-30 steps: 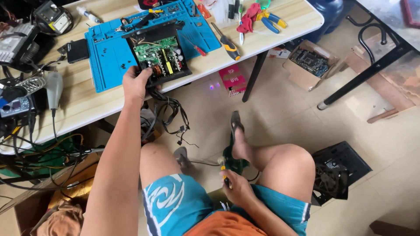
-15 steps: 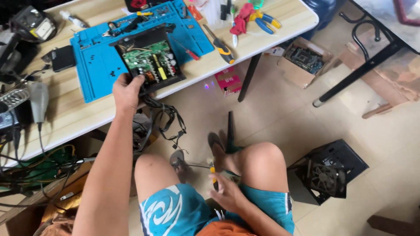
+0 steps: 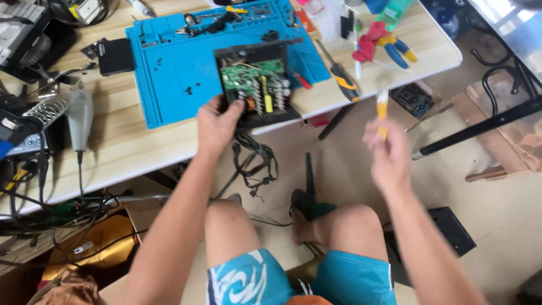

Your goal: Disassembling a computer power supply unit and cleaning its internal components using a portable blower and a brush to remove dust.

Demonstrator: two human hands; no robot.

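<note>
Open power unit: a black open metal case (image 3: 257,85) with a green circuit board (image 3: 252,76) inside lies at the near edge of the blue work mat (image 3: 169,73), jutting a little over the table's front edge.
Board parts: a yellow block, a copper-wound coil and pale capacitors stand on the board; finer detail is too small to tell.
Cables: a bundle of black wires (image 3: 254,161) hangs from the case's front side, down below the table edge.
Left hand: the left hand (image 3: 217,121) grips the case's near-left corner, fingers curled over its rim, thumb beside the coil.
Right hand: the right hand (image 3: 387,152) is raised in front of the table, apart from the case, closed around a slim tool with a yellow handle (image 3: 382,110); the tool is blurred, its tip unclear.
On the mat: small black screws lie scattered on it, and tweezers and small tools lie along its far edge.
Right of the mat: a screwdriver with a black and orange handle (image 3: 341,76), and pliers with red and with blue-yellow grips (image 3: 384,42).
Left of the mat: a grey handheld tool (image 3: 80,113), a coiled-wire stand (image 3: 42,110) and a black box (image 3: 113,55).
Table: pale wood top (image 3: 113,147).
Floor: a small circuit board (image 3: 412,99) lies in a box under the table's right end.
</note>
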